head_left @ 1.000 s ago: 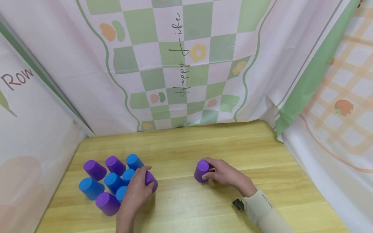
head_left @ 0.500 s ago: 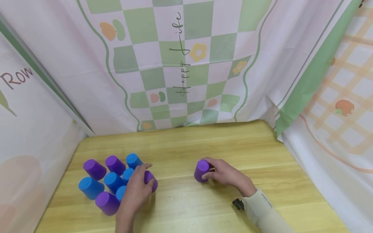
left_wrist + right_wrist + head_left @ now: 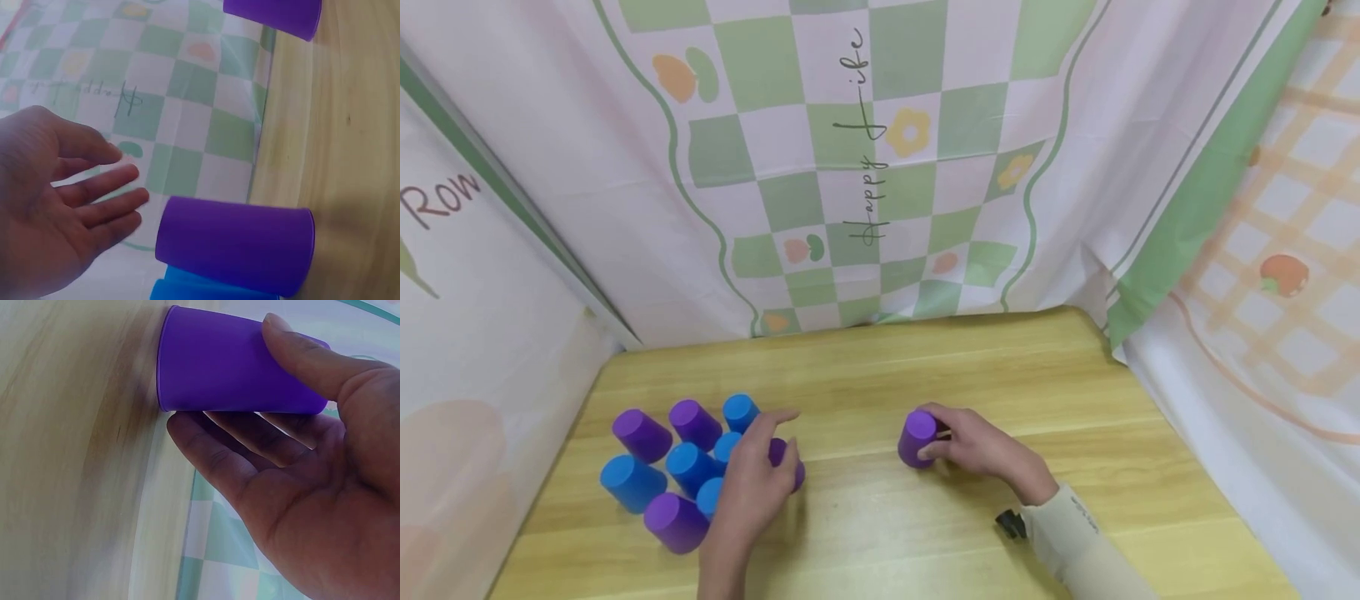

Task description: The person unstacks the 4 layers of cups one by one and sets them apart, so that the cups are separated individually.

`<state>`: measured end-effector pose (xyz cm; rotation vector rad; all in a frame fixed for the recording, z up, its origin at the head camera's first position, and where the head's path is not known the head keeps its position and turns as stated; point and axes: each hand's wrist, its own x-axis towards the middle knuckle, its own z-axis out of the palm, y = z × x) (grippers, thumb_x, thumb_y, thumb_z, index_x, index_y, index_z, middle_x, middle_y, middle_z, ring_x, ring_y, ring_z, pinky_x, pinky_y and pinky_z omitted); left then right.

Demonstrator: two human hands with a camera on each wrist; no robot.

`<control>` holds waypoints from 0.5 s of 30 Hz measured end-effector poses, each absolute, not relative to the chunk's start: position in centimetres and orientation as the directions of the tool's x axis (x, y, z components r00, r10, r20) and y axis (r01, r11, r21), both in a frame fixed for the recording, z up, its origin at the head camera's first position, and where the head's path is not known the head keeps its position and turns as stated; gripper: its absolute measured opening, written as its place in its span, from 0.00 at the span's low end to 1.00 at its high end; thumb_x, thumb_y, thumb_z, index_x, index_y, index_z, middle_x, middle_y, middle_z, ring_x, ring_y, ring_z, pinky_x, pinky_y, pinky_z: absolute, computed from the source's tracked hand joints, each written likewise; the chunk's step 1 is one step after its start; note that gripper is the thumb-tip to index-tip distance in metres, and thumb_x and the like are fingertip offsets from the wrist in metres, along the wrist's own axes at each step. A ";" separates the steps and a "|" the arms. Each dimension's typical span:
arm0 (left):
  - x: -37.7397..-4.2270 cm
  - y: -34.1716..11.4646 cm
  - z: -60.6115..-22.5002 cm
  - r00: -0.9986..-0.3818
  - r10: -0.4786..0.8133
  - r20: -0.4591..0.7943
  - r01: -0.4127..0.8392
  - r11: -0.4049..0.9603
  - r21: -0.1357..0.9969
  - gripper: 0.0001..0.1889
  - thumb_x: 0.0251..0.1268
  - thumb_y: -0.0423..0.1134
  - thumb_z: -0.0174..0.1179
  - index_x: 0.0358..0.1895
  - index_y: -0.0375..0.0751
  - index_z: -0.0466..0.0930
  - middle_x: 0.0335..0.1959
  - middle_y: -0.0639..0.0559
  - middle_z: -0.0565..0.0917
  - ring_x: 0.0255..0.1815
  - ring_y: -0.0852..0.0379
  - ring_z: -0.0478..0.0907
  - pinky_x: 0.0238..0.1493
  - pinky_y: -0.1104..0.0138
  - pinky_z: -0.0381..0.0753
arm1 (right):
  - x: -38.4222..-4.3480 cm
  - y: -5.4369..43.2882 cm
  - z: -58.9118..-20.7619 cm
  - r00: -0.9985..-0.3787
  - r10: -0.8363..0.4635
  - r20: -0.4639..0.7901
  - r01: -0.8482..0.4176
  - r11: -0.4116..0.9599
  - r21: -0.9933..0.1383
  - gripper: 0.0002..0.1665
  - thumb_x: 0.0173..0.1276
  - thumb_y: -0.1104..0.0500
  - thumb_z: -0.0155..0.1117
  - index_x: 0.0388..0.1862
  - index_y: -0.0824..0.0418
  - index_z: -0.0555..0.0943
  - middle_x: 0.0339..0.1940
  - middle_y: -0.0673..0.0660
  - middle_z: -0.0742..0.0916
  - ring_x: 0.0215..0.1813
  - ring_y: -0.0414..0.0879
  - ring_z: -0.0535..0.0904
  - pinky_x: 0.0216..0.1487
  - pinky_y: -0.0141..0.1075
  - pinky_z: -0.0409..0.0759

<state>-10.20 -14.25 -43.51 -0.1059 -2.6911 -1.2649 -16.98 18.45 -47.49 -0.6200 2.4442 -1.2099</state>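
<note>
My right hand (image 3: 981, 446) grips an upside-down purple cup (image 3: 916, 440) at the middle of the table, the thumb on one side and the fingers along the other. In the right wrist view, the wide rim of that purple cup (image 3: 231, 362) stands on the wood. My left hand (image 3: 756, 475) hovers above another inverted purple cup (image 3: 797, 477) at the right edge of a cluster. The left wrist view has the loosely spread fingers of the left hand (image 3: 75, 200) apart from this purple cup (image 3: 234, 247). The left hand hides part of the cluster.
Left of the left hand, several upturned cups stand close together, among them a blue cup (image 3: 632, 483) and a purple cup (image 3: 676, 523). A patterned curtain (image 3: 872, 167) hangs along the back edge of the wooden table (image 3: 865, 542). White cloths flank both sides.
My left hand has lifted away from the purple cup, its fingers and thumb spreading apart. The right hand and its purple cup have stayed put.
</note>
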 end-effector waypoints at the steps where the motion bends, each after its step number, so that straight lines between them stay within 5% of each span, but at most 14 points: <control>1: -10.2 -14.1 -43.5 -0.976 -0.002 0.216 0.166 0.632 0.757 0.21 0.71 0.29 0.65 0.66 0.44 0.80 0.65 0.46 0.83 0.70 0.44 0.78 0.71 0.45 0.80 | -17.0 18.4 -47.5 -0.845 -0.524 -0.108 -0.231 0.540 -0.809 0.24 0.72 0.56 0.72 0.65 0.55 0.79 0.57 0.56 0.89 0.62 0.56 0.85 0.67 0.55 0.84; 8: -9.9 -12.4 -43.0 -0.925 0.044 0.378 0.330 0.587 0.739 0.22 0.69 0.27 0.67 0.63 0.46 0.82 0.61 0.51 0.86 0.42 0.59 0.82 0.56 0.57 0.90 | -17.0 18.4 -47.4 -0.842 -0.530 -0.102 -0.240 0.537 -0.808 0.24 0.72 0.57 0.72 0.65 0.55 0.79 0.57 0.56 0.89 0.61 0.56 0.86 0.66 0.54 0.85; 13: -9.9 -10.5 -43.1 -0.929 0.114 0.351 0.353 0.553 0.755 0.22 0.71 0.30 0.67 0.65 0.50 0.80 0.63 0.53 0.85 0.56 0.56 0.86 0.61 0.57 0.89 | -16.9 18.4 -47.4 -0.842 -0.530 -0.102 -0.244 0.542 -0.805 0.24 0.72 0.57 0.72 0.64 0.55 0.80 0.56 0.55 0.89 0.61 0.55 0.86 0.66 0.53 0.85; 15: -10.2 -9.6 -43.3 -0.934 0.148 0.324 0.351 0.538 0.766 0.22 0.72 0.31 0.66 0.66 0.49 0.79 0.64 0.53 0.85 0.69 0.52 0.80 0.71 0.51 0.82 | -16.9 18.5 -47.5 -0.842 -0.531 -0.096 -0.252 0.544 -0.801 0.24 0.72 0.57 0.72 0.64 0.55 0.80 0.56 0.55 0.89 0.61 0.55 0.86 0.66 0.53 0.85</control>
